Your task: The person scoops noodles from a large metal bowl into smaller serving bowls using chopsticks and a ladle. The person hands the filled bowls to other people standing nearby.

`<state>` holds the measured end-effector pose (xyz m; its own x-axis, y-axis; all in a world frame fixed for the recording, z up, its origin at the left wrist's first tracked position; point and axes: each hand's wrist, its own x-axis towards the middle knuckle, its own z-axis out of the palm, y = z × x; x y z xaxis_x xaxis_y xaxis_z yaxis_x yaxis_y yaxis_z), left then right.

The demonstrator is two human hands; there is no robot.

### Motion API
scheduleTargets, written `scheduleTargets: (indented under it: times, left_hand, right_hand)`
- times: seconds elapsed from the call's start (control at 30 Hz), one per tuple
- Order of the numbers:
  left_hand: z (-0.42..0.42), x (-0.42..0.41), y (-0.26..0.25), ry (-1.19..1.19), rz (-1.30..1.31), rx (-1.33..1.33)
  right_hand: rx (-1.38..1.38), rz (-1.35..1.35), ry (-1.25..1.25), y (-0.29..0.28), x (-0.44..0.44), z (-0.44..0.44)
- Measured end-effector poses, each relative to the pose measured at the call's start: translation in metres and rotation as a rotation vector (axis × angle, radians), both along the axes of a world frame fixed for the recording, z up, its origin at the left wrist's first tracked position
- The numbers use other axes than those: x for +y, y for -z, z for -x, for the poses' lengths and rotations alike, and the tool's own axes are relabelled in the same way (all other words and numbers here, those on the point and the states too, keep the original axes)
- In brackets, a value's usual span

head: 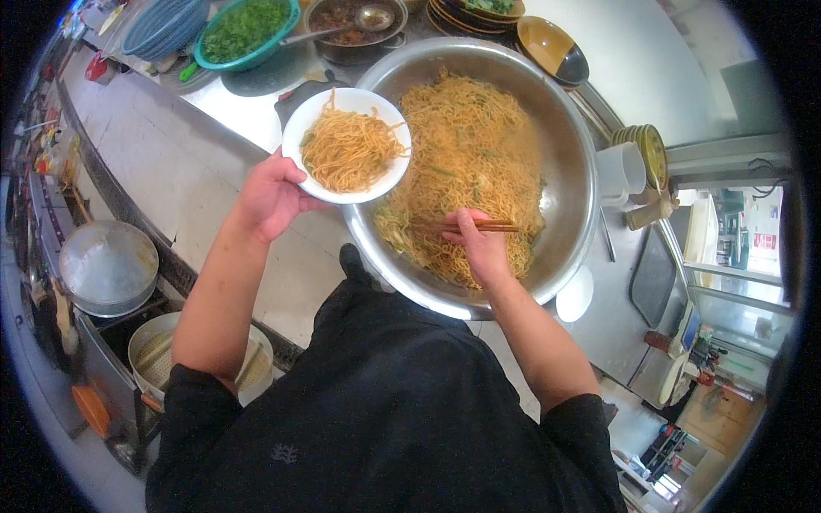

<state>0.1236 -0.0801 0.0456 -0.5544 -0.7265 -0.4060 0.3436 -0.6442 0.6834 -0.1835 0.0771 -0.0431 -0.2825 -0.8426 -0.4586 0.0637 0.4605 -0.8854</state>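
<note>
My left hand (pixel 272 195) grips a white bowl (pixel 296 172) by its near left rim, thumb on top. Brown noodles (pixel 349 151) are heaped in the bowl, and a few strands hang over its edge. The bowl is held above the left rim of a large metal basin (pixel 571 173). A broad mound of noodles with green vegetable pieces (pixel 474 147) fills much of the basin. In my right hand (pixel 480 247) are wooden chopsticks (pixel 500 226), held sideways low over the near part of the mound. Their tips, pointing left, are hard to make out against the noodles.
Behind the basin stand a teal basket of chopped greens (pixel 247 32), a pot with a ladle (pixel 356 38) and brown bowls (pixel 551 51). At right are a white plastic jug (pixel 621 168) and a dark tray (pixel 653 279). Lidded and open pots (pixel 109 266) sit at left.
</note>
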Motion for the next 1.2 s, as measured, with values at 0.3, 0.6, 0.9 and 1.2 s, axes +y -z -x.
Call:
scheduleTargets:
  times: [0.3,0.6,0.9,1.2]
  left_hand:
    - [-0.010,0.006,0.012,-0.103,-0.025,-0.052]
    - [-0.004,0.017,0.011,-0.087,-0.037,0.000]
    - [-0.001,0.017,0.011,-0.056,-0.062,0.014]
    - [0.026,0.031,-0.019,-0.086,-0.106,-0.076]
  right_hand:
    - [0.188,0.057,-0.194,-0.027,-0.003,0.006]
    - [0.370,0.339,-0.332,-0.022,-0.010,-0.004]
    - [0.371,0.329,0.148,-0.103,0.075,0.071]
    - [0.961,-0.024,0.642,-0.167,0.150,0.287]
